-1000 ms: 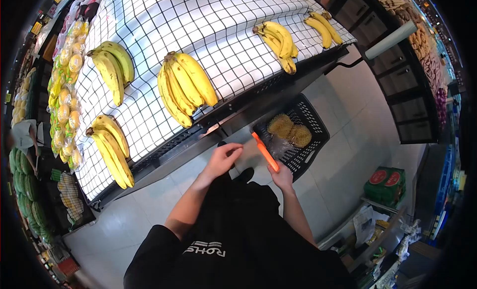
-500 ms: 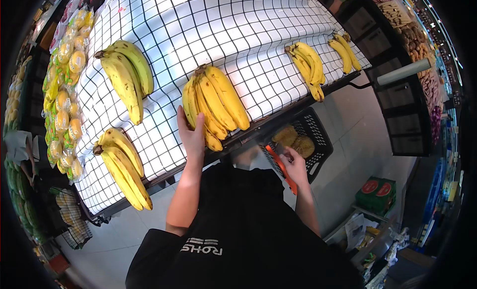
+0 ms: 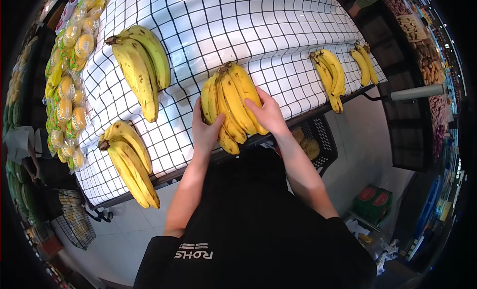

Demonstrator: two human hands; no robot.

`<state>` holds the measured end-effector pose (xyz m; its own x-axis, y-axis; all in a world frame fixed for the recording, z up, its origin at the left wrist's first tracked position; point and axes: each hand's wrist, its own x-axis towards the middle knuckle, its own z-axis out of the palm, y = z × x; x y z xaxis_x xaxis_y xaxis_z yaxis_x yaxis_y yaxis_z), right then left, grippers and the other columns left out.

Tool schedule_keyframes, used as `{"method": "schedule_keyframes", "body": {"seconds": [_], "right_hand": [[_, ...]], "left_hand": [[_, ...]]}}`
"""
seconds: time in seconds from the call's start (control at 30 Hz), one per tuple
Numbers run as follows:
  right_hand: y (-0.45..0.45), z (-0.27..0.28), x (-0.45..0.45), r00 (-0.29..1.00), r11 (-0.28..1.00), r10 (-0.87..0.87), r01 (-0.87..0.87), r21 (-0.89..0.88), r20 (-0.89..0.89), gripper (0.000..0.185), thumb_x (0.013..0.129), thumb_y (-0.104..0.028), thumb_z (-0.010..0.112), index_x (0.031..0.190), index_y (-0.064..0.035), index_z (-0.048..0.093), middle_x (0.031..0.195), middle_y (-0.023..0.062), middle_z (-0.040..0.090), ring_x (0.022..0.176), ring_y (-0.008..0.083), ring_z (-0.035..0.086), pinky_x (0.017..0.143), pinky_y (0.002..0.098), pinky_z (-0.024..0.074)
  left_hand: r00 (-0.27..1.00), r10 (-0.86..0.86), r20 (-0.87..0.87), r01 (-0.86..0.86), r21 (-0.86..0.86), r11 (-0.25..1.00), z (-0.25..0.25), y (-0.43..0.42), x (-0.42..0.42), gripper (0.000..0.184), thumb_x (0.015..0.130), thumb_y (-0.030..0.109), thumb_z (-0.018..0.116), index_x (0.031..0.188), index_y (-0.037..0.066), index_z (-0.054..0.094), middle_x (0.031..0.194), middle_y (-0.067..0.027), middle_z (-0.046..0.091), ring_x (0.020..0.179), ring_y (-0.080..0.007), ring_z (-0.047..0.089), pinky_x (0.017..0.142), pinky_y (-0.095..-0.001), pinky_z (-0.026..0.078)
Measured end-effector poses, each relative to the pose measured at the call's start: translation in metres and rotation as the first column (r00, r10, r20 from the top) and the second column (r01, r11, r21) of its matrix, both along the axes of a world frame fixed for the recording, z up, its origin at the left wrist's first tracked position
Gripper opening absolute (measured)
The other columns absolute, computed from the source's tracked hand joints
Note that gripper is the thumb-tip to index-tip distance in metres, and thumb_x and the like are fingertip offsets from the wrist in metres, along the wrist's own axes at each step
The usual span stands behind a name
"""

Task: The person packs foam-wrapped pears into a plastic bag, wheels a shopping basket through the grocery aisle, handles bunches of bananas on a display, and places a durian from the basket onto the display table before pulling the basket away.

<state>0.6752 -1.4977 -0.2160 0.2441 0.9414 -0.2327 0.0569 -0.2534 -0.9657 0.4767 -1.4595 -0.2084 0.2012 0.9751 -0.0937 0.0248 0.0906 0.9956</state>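
Checked cloth [image 3: 278, 35] covers the desk [image 3: 174, 175], where the right hand [image 3: 269, 113] has joined the left hand [image 3: 205, 136], their grip closed around the banana bunch [image 3: 233, 104] at frame centre, seemingly steadying both sides, some fingertips hidden.
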Motion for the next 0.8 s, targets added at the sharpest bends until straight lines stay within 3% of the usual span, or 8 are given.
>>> {"method": "schedule_keyframes", "body": {"seconds": [0.07, 0.1, 0.27, 0.33, 0.47, 0.6, 0.73, 0.8], "right_hand": [[0.007, -0.014, -0.003, 1.000, 0.999, -0.025, 0.025, 0.044, 0.001, 0.045, 0.094, -0.013, 0.065, 0.131, 0.0070, 0.050, 0.110, 0.0114, 0.067, 0.098, 0.0148, 0.063, 0.086, 0.0274, 0.0508], [0.010, -0.016, -0.002, 0.998, 0.999, -0.044, 0.043, -0.017, -0.038, 0.044, 0.088, -0.027, 0.070, 0.120, 0.0004, 0.058, 0.104, 0.0140, 0.069, 0.098, 0.0233, 0.067, 0.087, 0.0332, 0.0504], [0.009, -0.006, 0.000, 0.992, 1.000, -0.006, 0.009, 0.030, -0.127, 0.044, 0.086, -0.015, 0.073, 0.118, 0.0085, 0.055, 0.107, 0.0165, 0.067, 0.100, 0.0204, 0.065, 0.087, 0.0310, 0.0510], [0.005, -0.001, -0.004, 0.963, 0.986, 0.032, 0.014, 0.168, -0.269, 0.048, 0.086, -0.011, 0.072, 0.125, 0.0076, 0.049, 0.110, 0.0148, 0.065, 0.102, 0.0204, 0.064, 0.088, 0.0316, 0.0512], [0.003, 0.008, -0.012, 0.853, 0.987, 0.049, 0.038, 0.155, -0.520, 0.057, 0.088, -0.009, 0.071, 0.134, 0.0047, 0.041, 0.126, 0.0142, 0.058, 0.116, 0.0185, 0.057, 0.097, 0.0307, 0.0470], [0.007, 0.016, -0.008, 0.818, 0.997, 0.069, -0.040, 0.064, -0.571, 0.071, 0.088, -0.010, 0.070, 0.146, 0.0017, 0.032, 0.134, 0.0140, 0.052, 0.122, 0.0200, 0.052, 0.102, 0.0329, 0.0439], [0.006, 0.012, -0.007, 0.779, 0.998, 0.067, -0.042, 0.055, -0.624, 0.070, 0.090, -0.010, 0.066, 0.149, -0.0011, 0.029, 0.135, 0.0129, 0.051, 0.123, 0.0195, 0.052, 0.102, 0.0327, 0.0443], [0.004, 0.012, -0.008, 0.671, 0.999, 0.051, -0.030, 0.042, -0.740, 0.064, 0.094, -0.009, 0.062, 0.149, -0.0022, 0.030, 0.134, 0.0124, 0.052, 0.122, 0.0191, 0.052, 0.101, 0.0328, 0.0449]], "left_hand": [[1.000, 0.008, 0.021, -0.008, 0.012, 1.000, 0.006, 0.002, 0.002, 0.077, 0.081, 0.003, 0.071, 0.144, -0.009, 0.030, 0.133, -0.0195, 0.051, 0.120, -0.0237, 0.054, 0.100, -0.0317, 0.045], [1.000, 0.002, 0.015, -0.002, -0.016, 1.000, 0.011, 0.003, 0.003, 0.075, 0.081, 0.003, 0.071, 0.144, -0.009, 0.032, 0.131, -0.0192, 0.053, 0.118, -0.0236, 0.055, 0.099, -0.0317, 0.045], [1.000, 0.010, 0.010, -0.009, -0.066, 0.998, 0.018, 0.009, 0.006, 0.069, 0.082, 0.002, 0.071, 0.141, -0.008, 0.037, 0.126, -0.0167, 0.057, 0.113, -0.0220, 0.058, 0.095, -0.0310, 0.048], [0.997, 0.048, 0.053, -0.043, -0.098, 0.994, 0.018, 0.009, 0.005, 0.067, 0.083, 0.000, 0.070, 0.141, -0.007, 0.037, 0.127, -0.0158, 0.057, 0.113, -0.0216, 0.058, 0.096, -0.0310, 0.048], [0.977, 0.132, 0.168, -0.103, -0.172, 0.980, 0.010, 0.006, -0.001, 0.064, 0.085, -0.005, 0.065, 0.142, -0.005, 0.038, 0.128, -0.0136, 0.057, 0.115, -0.0208, 0.058, 0.098, -0.0313, 0.047], [0.974, 0.123, 0.191, -0.089, -0.175, 0.981, 0.016, 0.006, 0.003, 0.061, 0.087, -0.007, 0.060, 0.144, -0.004, 0.036, 0.131, -0.0130, 0.055, 0.117, -0.0208, 0.057, 0.100, -0.0313, 0.046], [0.979, 0.112, 0.172, -0.091, -0.128, 0.988, 0.011, 0.004, 0.004, 0.062, 0.088, -0.008, 0.059, 0.145, -0.004, 0.035, 0.133, -0.0132, 0.054, 0.118, -0.0209, 0.056, 0.101, -0.0314, 0.046], [0.957, 0.135, 0.255, -0.101, -0.144, 0.984, 0.010, 0.005, 0.004, 0.063, 0.086, -0.004, 0.062, 0.144, -0.004, 0.037, 0.130, -0.0137, 0.056, 0.117, -0.0199, 0.056, 0.100, -0.0303, 0.045]]}}
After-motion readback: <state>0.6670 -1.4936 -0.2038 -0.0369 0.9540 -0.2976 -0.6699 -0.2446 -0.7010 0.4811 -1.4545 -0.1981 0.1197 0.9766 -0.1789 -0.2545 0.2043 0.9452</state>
